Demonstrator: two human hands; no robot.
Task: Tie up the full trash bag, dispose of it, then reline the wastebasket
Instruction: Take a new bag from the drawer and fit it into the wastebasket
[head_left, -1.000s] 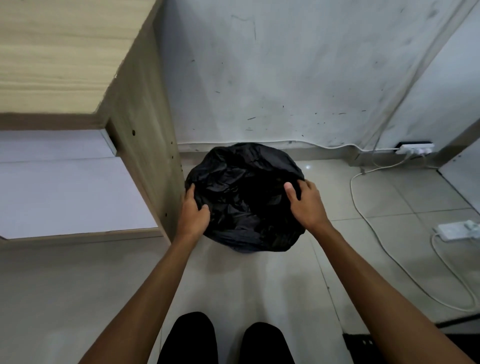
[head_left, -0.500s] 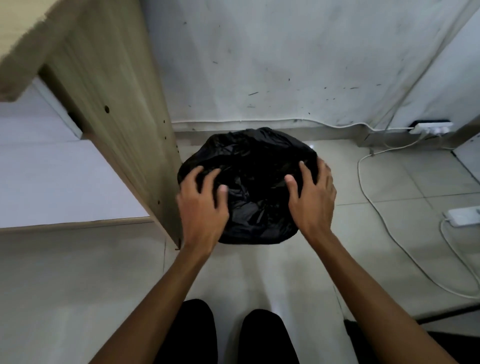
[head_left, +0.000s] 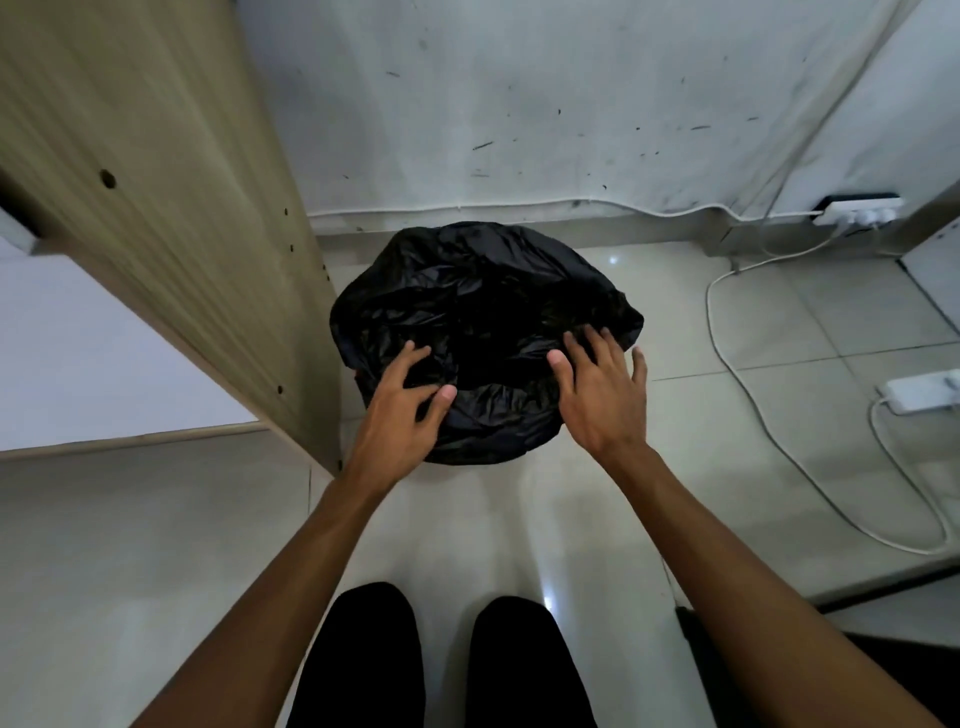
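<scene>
The trash bag (head_left: 483, 312) sits on the floor (head_left: 519, 519) before the wall (head_left: 519, 104), right of the wooden panel (head_left: 156, 208).

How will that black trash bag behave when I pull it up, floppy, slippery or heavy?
Probably floppy: the black trash bag is thin, creased film draped over the bin's rim. Likely slippery too, since its folds shine, so the left hand and right hand should bunch it. Its weight cannot be told; the contents are hidden.
</scene>
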